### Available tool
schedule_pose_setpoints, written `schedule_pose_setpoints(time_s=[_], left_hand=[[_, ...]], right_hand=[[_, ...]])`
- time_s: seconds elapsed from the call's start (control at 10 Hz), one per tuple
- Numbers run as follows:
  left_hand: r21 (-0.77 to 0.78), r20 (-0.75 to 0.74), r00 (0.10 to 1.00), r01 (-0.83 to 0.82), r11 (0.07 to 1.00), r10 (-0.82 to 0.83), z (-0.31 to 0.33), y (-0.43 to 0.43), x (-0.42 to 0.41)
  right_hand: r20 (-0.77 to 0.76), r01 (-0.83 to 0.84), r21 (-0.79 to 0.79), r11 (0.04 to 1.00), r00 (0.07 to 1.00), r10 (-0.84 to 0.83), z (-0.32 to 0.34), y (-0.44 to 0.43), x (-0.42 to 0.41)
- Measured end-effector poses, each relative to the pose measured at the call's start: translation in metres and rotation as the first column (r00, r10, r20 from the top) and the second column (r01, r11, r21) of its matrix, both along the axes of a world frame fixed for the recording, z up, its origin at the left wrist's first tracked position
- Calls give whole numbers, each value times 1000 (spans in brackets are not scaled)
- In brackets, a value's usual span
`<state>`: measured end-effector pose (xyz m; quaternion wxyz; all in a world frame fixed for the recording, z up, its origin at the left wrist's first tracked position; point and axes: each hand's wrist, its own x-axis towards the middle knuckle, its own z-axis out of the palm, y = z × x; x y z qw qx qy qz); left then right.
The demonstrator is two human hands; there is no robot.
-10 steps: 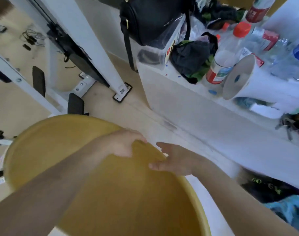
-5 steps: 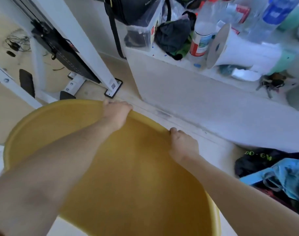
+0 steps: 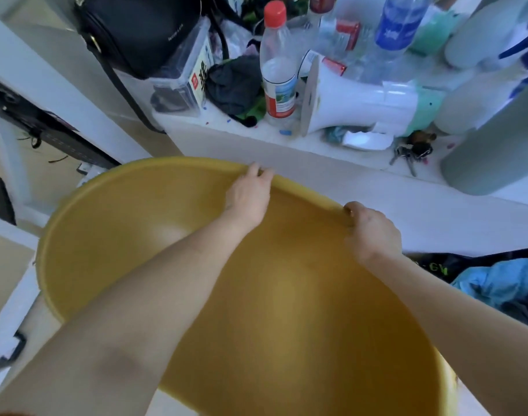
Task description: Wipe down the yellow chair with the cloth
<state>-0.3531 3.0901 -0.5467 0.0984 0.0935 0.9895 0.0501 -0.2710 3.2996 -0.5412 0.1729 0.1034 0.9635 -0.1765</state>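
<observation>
The yellow chair (image 3: 130,223) fills the lower middle of the head view, a smooth curved plastic shell seen from above. My left hand (image 3: 249,195) grips its far rim, fingers curled over the edge. My right hand (image 3: 372,232) grips the same rim further right, fingers wrapped over it. Both forearms reach across the shell. I see no cloth in either hand. A dark crumpled cloth (image 3: 234,84) lies on the ledge beyond the chair.
A white ledge (image 3: 361,187) runs right behind the chair rim, crowded with a red-capped bottle (image 3: 277,67), a white megaphone (image 3: 361,100), keys (image 3: 411,154), a black bag (image 3: 136,28) and a grey cylinder (image 3: 497,154). Blue fabric (image 3: 497,283) lies at right. White frame legs (image 3: 34,76) stand at left.
Both hands went from resting loosely on the shell to gripping its far rim. The chair and the view have shifted closer to the white ledge.
</observation>
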Motion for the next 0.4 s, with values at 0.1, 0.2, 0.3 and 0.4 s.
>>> schedule_pose_setpoints(time_s=[0.1, 0.2, 0.3, 0.4], left_hand=[[112, 43, 998, -54, 992, 49, -1, 14, 9], [131, 116, 990, -101, 986, 86, 3, 19, 14], [169, 192, 978, -116, 979, 83, 14, 16, 16], [235, 177, 981, -126, 964, 85, 24, 5, 26]], right_hand=[[-63, 64, -38, 997, 996, -66, -5, 5, -13], [-126, 106, -62, 992, 986, -113, -8, 1, -12], [-146, 119, -72, 990, 981, -128, 0, -4, -6], [-155, 127, -164, 978, 976, -153, 16, -5, 3]])
